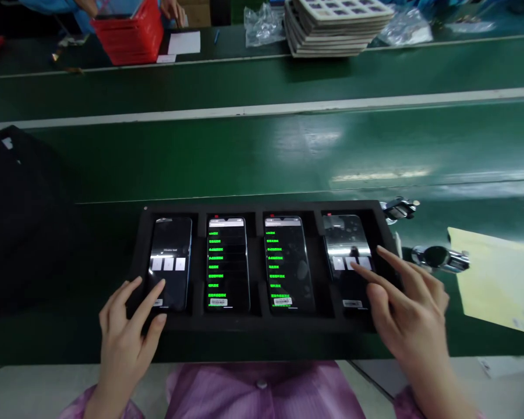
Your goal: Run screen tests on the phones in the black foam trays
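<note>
A black foam tray (pixel 255 262) lies before me with a smartphone in each compartment. My left hand (pixel 128 326) has its fingers spread over the near left corner, the index finger by the lower screen of the leftmost phone (pixel 171 291). My right hand (pixel 408 308) reaches over the right end, its index fingertip at the white squares on the rightmost phone (pixel 353 291). I cannot tell whether either fingertip presses. Both hands hold nothing. The left middle phone (pixel 231 267) and the right middle phone (pixel 288 267) show lists of green text on black.
Two shiny metal items (pixel 441 258) stand right of the tray, near a yellow paper (pixel 498 279). Dark cloth (pixel 21 215) lies at the left. Across the green bench are red trays (pixel 133 35), stacked pale trays (pixel 332 29), plastic bags (pixel 264 26) and another person's hand (pixel 173 11).
</note>
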### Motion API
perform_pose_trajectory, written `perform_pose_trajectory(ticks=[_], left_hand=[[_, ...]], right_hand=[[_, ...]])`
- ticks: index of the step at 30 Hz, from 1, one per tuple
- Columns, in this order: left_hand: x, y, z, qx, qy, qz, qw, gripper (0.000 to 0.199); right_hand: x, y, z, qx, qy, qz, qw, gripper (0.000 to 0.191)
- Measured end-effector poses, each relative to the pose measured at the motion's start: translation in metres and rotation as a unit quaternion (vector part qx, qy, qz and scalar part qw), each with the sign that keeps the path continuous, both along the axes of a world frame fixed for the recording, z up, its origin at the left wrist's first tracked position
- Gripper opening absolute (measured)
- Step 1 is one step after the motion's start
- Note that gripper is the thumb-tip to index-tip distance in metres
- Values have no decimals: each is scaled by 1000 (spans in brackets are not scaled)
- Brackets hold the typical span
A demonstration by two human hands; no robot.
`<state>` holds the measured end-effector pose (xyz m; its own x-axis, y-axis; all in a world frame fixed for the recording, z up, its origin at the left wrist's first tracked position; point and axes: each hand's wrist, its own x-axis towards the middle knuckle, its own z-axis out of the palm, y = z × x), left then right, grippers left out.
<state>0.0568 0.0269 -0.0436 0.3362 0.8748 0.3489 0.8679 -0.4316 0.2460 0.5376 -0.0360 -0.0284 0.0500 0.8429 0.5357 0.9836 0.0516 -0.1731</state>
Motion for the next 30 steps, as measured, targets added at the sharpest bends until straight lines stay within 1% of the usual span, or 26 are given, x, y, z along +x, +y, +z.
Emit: perform_pose_trajectory(ticks=[3, 6, 8, 10, 12, 15, 17, 19, 22, 25, 27, 30], left_hand=[[0, 0, 0, -3, -2, 1, 1000, 49], [0, 1, -1, -1, -7, 6, 1000, 45], [1, 0, -3, -2, -11, 16, 1000, 43], [2, -1, -2, -5, -15, 30, 999, 41], [4, -3, 1, -10, -10, 46, 999, 40], [12, 0, 11, -20, 19, 58, 998, 37], [17, 8, 17, -12, 32, 59, 998, 35], [22, 18, 21, 4, 36, 56, 998, 40], [28, 30, 25, -1, 55, 53, 997, 52], [38, 29, 29, 11, 45, 56, 997, 60], [50, 24, 33, 18, 31, 32, 999, 64], [74, 18, 35, 4, 46, -39, 998, 63]], right_hand=[[-21, 3, 7, 0, 6, 35, 999, 30], [-48, 15, 12, -33, 7, 124, 992, 34], [-62, 25, 13, -50, -12, 154, 987, 35], [-70, 31, 14, -56, -38, 150, 986, 35], [-71, 31, 13, -51, -35, 145, 988, 39], [-66, 24, 7, -38, 24, 157, 987, 59], [-61, 19, 0, -34, 52, 158, 986, 66], [-58, 18, -8, -39, 65, 158, 985, 66], [-57, 18, -14, -52, 70, 160, 983, 67], [-60, 21, -13, -44, 62, 156, 985, 66], [-62, 21, -12, -39, 55, 149, 987, 67], [-66, 20, -13, -39, 61, 142, 987, 67]])
